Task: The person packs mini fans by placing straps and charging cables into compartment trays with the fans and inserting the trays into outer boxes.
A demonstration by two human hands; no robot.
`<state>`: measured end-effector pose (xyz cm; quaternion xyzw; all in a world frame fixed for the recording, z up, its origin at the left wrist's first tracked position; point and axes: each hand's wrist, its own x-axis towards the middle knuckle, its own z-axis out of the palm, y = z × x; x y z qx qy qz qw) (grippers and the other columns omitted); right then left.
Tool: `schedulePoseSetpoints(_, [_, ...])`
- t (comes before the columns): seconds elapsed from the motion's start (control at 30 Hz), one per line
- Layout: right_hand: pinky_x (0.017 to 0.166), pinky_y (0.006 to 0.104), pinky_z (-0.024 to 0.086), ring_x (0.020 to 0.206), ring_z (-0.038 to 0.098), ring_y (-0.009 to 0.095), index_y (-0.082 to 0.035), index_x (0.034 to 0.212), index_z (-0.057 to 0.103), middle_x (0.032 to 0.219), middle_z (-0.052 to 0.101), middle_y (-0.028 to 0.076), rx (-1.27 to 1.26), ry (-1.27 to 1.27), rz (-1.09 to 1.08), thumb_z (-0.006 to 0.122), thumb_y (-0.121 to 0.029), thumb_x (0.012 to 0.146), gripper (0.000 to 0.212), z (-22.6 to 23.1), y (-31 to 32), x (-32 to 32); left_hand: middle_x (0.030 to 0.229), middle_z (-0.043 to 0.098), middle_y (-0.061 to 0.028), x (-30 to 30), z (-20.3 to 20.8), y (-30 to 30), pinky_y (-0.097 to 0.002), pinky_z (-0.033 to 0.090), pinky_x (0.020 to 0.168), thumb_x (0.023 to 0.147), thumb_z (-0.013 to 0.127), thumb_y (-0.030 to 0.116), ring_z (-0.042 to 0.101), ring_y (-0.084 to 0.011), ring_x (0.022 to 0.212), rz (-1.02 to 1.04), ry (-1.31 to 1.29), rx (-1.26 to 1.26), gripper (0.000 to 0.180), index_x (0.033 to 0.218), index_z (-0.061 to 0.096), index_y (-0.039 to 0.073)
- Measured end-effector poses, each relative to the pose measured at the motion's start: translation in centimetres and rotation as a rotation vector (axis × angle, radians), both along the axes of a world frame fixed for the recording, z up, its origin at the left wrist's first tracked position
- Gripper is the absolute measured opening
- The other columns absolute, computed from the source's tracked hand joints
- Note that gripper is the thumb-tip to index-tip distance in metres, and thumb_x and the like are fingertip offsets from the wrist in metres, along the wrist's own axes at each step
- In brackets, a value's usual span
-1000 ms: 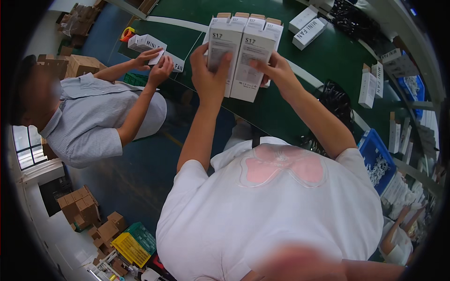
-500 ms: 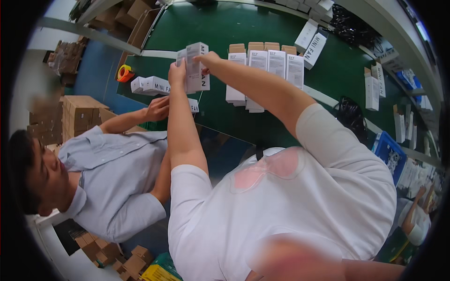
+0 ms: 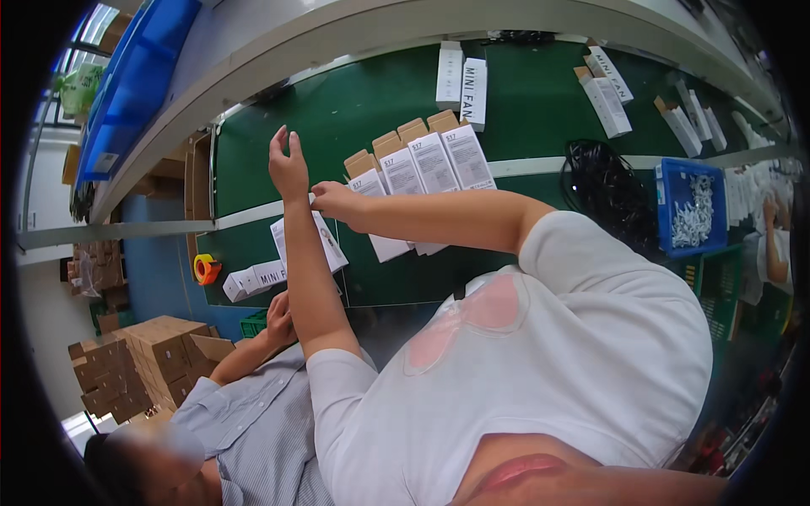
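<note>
My left hand [image 3: 288, 166] is raised over the green table with its fingers apart and nothing in them. Just right of that wrist, my right hand [image 3: 337, 205] hovers with loosely bent fingers, a little apart, and no held thing shows. Below it, two white fan boxes lie on the table, partly covered by my left forearm: a right one [image 3: 330, 242] and a left one [image 3: 278, 238]. Close by on the right is a slanted row of several white boxes [image 3: 422, 164] with brown flaps standing open.
A co-worker's hand [image 3: 279, 319] is near more white boxes [image 3: 253, 280] at the left. Orange tape [image 3: 205, 269] lies at the table's left edge. Rightward are black cords [image 3: 603, 190] and a blue bin [image 3: 666, 207] of small white parts. A white frame bar [image 3: 278, 52] crosses above.
The view has shifted. The two boxes that I held up between my hands now lie on the table, let go. My left hand has opened and reaches past them; the right has drawn off.
</note>
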<state>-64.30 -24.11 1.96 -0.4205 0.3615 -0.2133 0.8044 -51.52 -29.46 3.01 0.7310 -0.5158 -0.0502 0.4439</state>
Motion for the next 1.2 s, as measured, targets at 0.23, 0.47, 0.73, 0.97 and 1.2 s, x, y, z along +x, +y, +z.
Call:
schedulePoseSetpoints(0.23, [0.087, 0.0266, 0.051, 0.106, 0.064, 0.016, -0.004, 0.128, 0.053, 0.126, 0.059, 0.009, -0.588, -0.200, -0.586, 0.050, -0.003, 0.096, 0.032, 6.5, -1.8, -31.9, 0.122, 0.065, -0.0188, -21.1, -1.8, -17.3, -0.0391, 0.047, 0.097, 0.089, 0.064, 0.043, 0.061, -0.0314, 0.116, -0.670, -0.114, 0.509, 0.059, 0.131, 0.056, 0.003])
schedulePoseSetpoints(0.47, [0.082, 0.0291, 0.051, 0.098, 0.066, 0.016, -0.001, 0.122, 0.057, 0.113, 0.065, 0.009, -0.577, 0.581, -0.875, 0.057, -0.008, 0.090, 0.033, -4.7, -3.4, -55.1, 0.129, 0.061, -0.0144, -33.3, -8.4, -23.3, -0.0414, 0.049, 0.096, 0.081, 0.064, 0.061, 0.059, -0.0280, 0.121, -0.575, -0.747, 1.135, 0.071, 0.124, 0.063, 0.005])
schedulePoseSetpoints(0.73, [0.106, 0.0445, 0.038, 0.125, 0.046, 0.038, 0.001, 0.141, 0.036, 0.133, 0.050, 0.022, -0.770, 1.500, -0.623, 0.071, -0.035, 0.080, 0.079, -17.4, -10.6, -66.1, 0.133, 0.058, -0.0128, -40.1, -12.1, -21.7, -0.0431, 0.047, 0.097, 0.077, 0.067, 0.064, 0.057, -0.0294, 0.122, -0.390, -0.807, 0.904, 0.079, 0.134, 0.056, 0.011])
schedulePoseSetpoints(0.97, [0.089, 0.0457, 0.052, 0.110, 0.058, 0.037, 0.002, 0.126, 0.042, 0.116, 0.057, 0.021, -0.558, 1.442, -0.510, 0.081, -0.040, 0.069, 0.081, -15.1, -15.1, -59.3, 0.135, 0.056, -0.0126, -40.3, -15.3, -21.2, -0.0437, 0.046, 0.099, 0.076, 0.069, 0.062, 0.056, -0.0315, 0.122, -0.441, -0.590, 0.484, 0.080, 0.136, 0.053, 0.012])
schedulePoseSetpoints(1.2, [0.089, 0.0456, 0.049, 0.107, 0.058, 0.040, 0.000, 0.128, 0.049, 0.117, 0.057, 0.021, -0.836, 1.076, -0.674, 0.068, -0.044, 0.083, 0.066, -16.0, -16.2, -54.1, 0.135, 0.055, -0.0153, -40.8, -14.7, -20.6, -0.0460, 0.046, 0.099, 0.077, 0.071, 0.059, 0.055, -0.0343, 0.122, -0.494, -0.652, 0.589, 0.082, 0.139, 0.048, 0.012])
